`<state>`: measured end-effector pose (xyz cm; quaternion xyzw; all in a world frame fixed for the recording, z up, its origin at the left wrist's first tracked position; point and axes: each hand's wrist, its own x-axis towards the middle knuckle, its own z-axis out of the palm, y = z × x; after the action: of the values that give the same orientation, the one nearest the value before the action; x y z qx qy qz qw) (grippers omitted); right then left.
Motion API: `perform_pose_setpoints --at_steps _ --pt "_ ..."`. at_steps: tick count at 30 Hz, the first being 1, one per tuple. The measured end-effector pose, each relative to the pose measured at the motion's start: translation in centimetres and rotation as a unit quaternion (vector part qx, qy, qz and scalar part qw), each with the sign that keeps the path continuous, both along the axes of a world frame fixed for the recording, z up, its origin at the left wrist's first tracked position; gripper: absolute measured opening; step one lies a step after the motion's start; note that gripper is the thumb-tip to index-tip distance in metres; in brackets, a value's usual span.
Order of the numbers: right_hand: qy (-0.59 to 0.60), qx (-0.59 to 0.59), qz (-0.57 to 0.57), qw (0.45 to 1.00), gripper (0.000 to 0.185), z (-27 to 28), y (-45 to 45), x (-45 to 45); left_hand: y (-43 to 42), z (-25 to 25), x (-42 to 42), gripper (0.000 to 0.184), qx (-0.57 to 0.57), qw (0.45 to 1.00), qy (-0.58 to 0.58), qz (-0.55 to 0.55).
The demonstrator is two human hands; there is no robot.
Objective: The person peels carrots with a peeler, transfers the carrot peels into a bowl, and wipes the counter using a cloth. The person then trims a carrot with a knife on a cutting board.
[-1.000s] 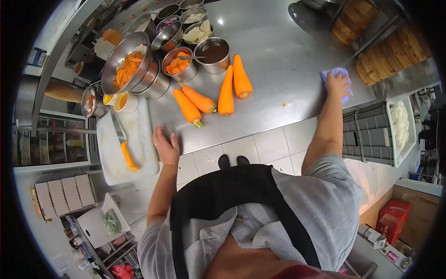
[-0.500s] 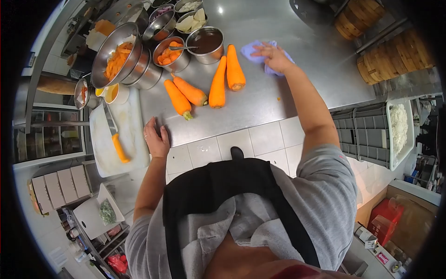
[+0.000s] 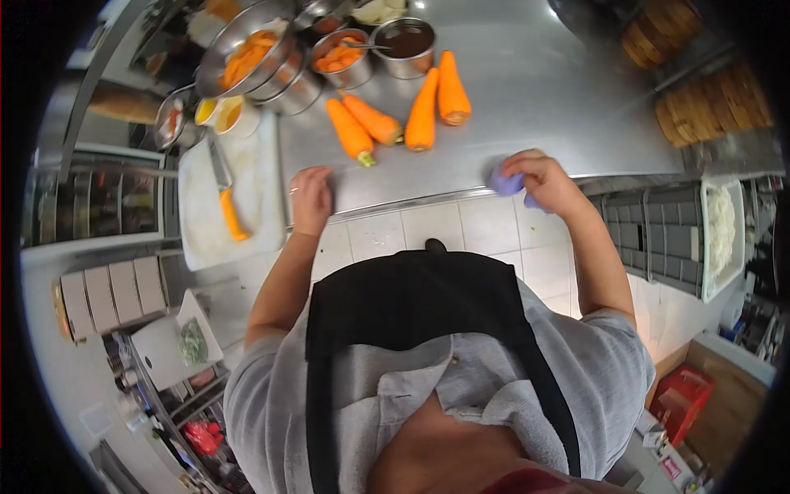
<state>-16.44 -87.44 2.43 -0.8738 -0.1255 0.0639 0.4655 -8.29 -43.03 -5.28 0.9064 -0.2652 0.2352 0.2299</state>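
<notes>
My right hand (image 3: pixel 546 179) is closed on a purple cloth (image 3: pixel 507 181) at the front edge of the steel counter (image 3: pixel 477 156). Part of the cloth hangs below my fingers. Near the cutting board, my left hand (image 3: pixel 312 198) rests on the counter's front edge with its fingers stretched out, holding nothing. Between and beyond my hands lie several whole carrots: a leftmost carrot (image 3: pixel 350 132), one beside it (image 3: pixel 372 118), an upright-pointing one (image 3: pixel 422 111) and a rightmost one (image 3: pixel 453 89).
A knife with an orange handle (image 3: pixel 232 214) lies on the white cutting board (image 3: pixel 262 185). Behind stand a bowl of orange shreds (image 3: pixel 216 53), a pot of carrot pieces (image 3: pixel 346 76) and a pot of dark sauce (image 3: pixel 405 64) with a spoon. Bamboo steamers (image 3: pixel 712 107) are at right.
My right hand has drawn the purple cloth back from the far part of the counter to its front edge, gathering it up. My left hand stays at the edge. The view has shifted.
</notes>
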Motion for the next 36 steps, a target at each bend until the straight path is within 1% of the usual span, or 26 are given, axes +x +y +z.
perform_pose_setpoints --at_steps 1,2,4,5,7,8,10,11,12,13,14,16,18,20,21,22,23,25,27,28,29,30,31,33,34,36 --pt "-0.033 0.021 -0.027 0.999 0.041 0.1 0.5 0.7 -0.1 0.4 0.1 0.035 0.006 0.999 0.001 -0.05" --pt "-0.036 0.025 -0.015 0.999 0.041 -0.4 0.8 1.6 -0.5 0.7 -0.2 0.036 -0.013 0.998 0.004 -0.056" --pt "-0.169 -0.13 -0.177 0.961 0.046 -2.8 2.2 3.0 -1.3 0.9 -1.1 0.038 -0.065 0.995 0.034 -0.071" --pt "-0.17 -0.127 -0.167 0.963 0.046 -4.1 4.1 2.8 -1.4 0.9 -1.6 0.039 -0.099 0.99 0.057 -0.078" --pt "-0.137 -0.369 -0.278 0.876 0.052 -6.8 9.0 1.8 -1.5 1.9 -2.6 0.038 -0.142 0.979 0.104 -0.1" --pt "-0.138 -0.36 -0.236 0.892 0.055 -7.4 11.9 1.2 -1.6 2.4 -3.1 0.038 -0.143 0.98 0.103 -0.091" --pt "-0.133 -0.323 -0.115 0.93 0.042 -7.3 18.8 -0.8 -1.0 3.3 -4.3 0.034 -0.197 0.948 0.234 -0.084" --pt "-0.138 -0.182 0.048 0.972 0.038 -6.2 20.8 -0.8 -0.2 3.5 -4.3 0.034 -0.199 0.949 0.231 -0.083" --pt "-0.097 0.027 0.14 0.985 0.039 -5.3 23.4 -0.5 0.6 3.7 -4.2 0.032 -0.227 0.945 0.217 -0.09" --pt "0.048 0.119 0.148 0.981 0.038 -3.7 25.7 0.1 1.4 3.7 -4.2 0.03 -0.254 0.941 0.204 -0.096" --pt "-0.027 0.113 0.128 0.985 0.035 -3.8 27.8 1.3 2.3 3.8 -4.3 0.03 -0.257 0.94 0.204 -0.095" --pt "-0.209 -0.024 0.049 0.977 0.035 -2.4 31.1 5.5 4.1 4.0 -4.3 0.028 -0.409 0.885 0.212 -0.065" --pt "-0.209 -0.043 0.035 0.976 0.037 -2.5 33.4 11.3 5.7 4.5 -4.1 0.026 -0.419 0.883 0.206 -0.057" --pt "-0.183 -0.141 -0.073 0.97 0.04 -4.5 35.8 16.1 7.6 5.0 -4.2 0.025 -0.427 0.88 0.199 -0.054" --pt "-0.186 -0.144 -0.079 0.969 0.04 -6.3 36.6 17.0 8.9 5.4 -4.5 0.023 -0.363 0.909 0.196 -0.065" --pt "-0.239 -0.203 -0.128 0.941 0.041 -8.3 37.2 17.8 10.0 5.7 -4.7 0.022 -0.296 0.933 0.191 -0.077" --pt "-0.29 -0.26 -0.175 0.904 0.041 -9.1 37.7 18.4 11.1 5.8 -4.8 0.022 -0.297 0.932 0.189 -0.084" --pt "-0.229 -0.262 -0.145 0.926 0.043 -9.0 39.1 15.4 13.4 5.6 -5.2 0.019 -0.262 0.929 0.227 -0.132" --pt "-0.16 -0.216 0.116 0.956 0.044 -8.0 38.3 11.1 15.2 5.6 -5.6 0.018 -0.269 0.928 0.221 -0.132" --pt "-0.163 -0.217 0.113 0.956 0.044 -6.5 37.6 10.7 15.9 5.6 -5.3 0.017 -0.278 0.929 0.21 -0.127" --pt "-0.012 -0.117 0.224 0.967 0.044 -4.5 36.7 10.3 16.5 5.4 -4.9 0.017 -0.278 0.929 0.21 -0.129" --pt "0.142 -0.01 0.325 0.935 0.045 -3.2 36.3 9.8 17.1 5.1 -4.7 0.019 -0.288 0.92 0.233 -0.127" --pt "0.145 -0.009 0.324 0.935 0.045 -2.6 35.9 10.4 17.5 5.0 -4.5 0.021 -0.299 0.911 0.256 -0.125" --pt "0.021 -0.039 0.126 0.991 0.047 -1.9 35.4 13.7 17.3 5.5 -4.2 0.023 -0.303 0.899 0.289 -0.132" --pt "0.019 -0.039 0.127 0.991 0.047 -3.4 35.8 14.6 16.8 5.9 -3.9 0.026 -0.308 0.887 0.317 -0.137" --pt "-0.162 -0.173 -0.058 0.97 0.048 -7.7 37.2 15.6 15.6 6.3 -3.2 0.03 -0.305 0.889 0.307 -0.152"
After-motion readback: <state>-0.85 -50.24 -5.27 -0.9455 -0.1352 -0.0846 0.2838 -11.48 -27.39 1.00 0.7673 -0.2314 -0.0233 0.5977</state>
